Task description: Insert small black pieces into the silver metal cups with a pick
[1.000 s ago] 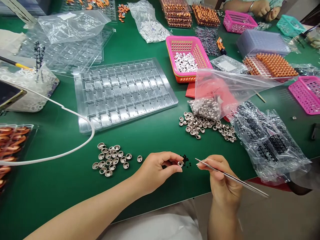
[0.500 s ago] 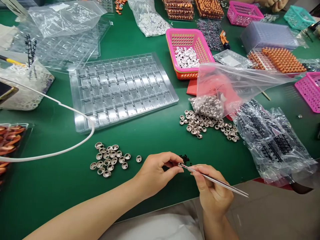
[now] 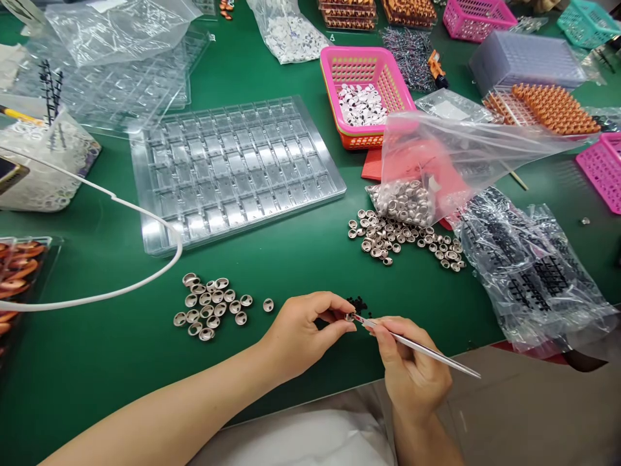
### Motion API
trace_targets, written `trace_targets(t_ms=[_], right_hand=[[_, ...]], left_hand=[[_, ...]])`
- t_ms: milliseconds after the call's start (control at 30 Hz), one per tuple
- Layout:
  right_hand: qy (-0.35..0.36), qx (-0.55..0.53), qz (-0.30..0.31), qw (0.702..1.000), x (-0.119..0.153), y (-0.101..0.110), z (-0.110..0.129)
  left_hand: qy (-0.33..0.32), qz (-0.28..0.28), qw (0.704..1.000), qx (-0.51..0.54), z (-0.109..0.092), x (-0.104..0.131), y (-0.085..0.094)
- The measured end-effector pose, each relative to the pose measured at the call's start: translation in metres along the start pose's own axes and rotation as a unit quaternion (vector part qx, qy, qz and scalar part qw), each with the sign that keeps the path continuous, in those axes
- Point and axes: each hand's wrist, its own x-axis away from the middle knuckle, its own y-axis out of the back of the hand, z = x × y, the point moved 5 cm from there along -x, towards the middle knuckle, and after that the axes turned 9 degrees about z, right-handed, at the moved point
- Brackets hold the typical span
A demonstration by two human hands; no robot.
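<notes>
The left hand [image 3: 303,333] pinches a small metal ring [image 3: 349,317] at lower centre, likely light, stiff and slippery, best held by its rim; the right hand [image 3: 417,366] clasps tweezers [image 3: 431,353].

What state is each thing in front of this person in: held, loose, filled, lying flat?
Left hand, pinching a small metal cup.
Right hand, holding tweezers.
Tweezers, tips at the cup.
Metal cups at left, loose.
Black bits, loosely heaped.
Clear compartment tray, lying flat.
Pink basket, uncovered, white pieces inside.
Clear bag, lying down, partly filled.
</notes>
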Motion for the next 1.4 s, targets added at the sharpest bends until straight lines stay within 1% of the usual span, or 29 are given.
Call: trace_targets(t_ms=[433, 567, 967, 1167, 1400], right_hand=[[-0.009, -0.017, 0.006, 1.0, 0.001, -0.001, -0.002], [-0.012, -0.02, 0.0, 1.0, 0.0, 0.0, -0.001], [0.008, -0.011, 0.012, 1.0, -0.003, -0.001, 0.003], [0.036, -0.012, 0.026, 0.999, -0.007, -0.002, 0.007], [0.058, -0.012, 0.033, 0.998, -0.008, -0.004, 0.009]], left_hand=[[0.001, -0.001, 1.0, -0.005, -0.001, 0.001, 0.0], [-0.002, -0.002, 1.0, -0.002, 0.0, 0.0, 0.001], [-0.002, -0.006, 1.0, -0.001, 0.0, 0.001, -0.001], [-0.011, -0.007, 1.0, 0.005, -0.001, 0.001, 0.0], [-0.031, -0.021, 0.999, 0.016, -0.001, 0.003, 0.0]])
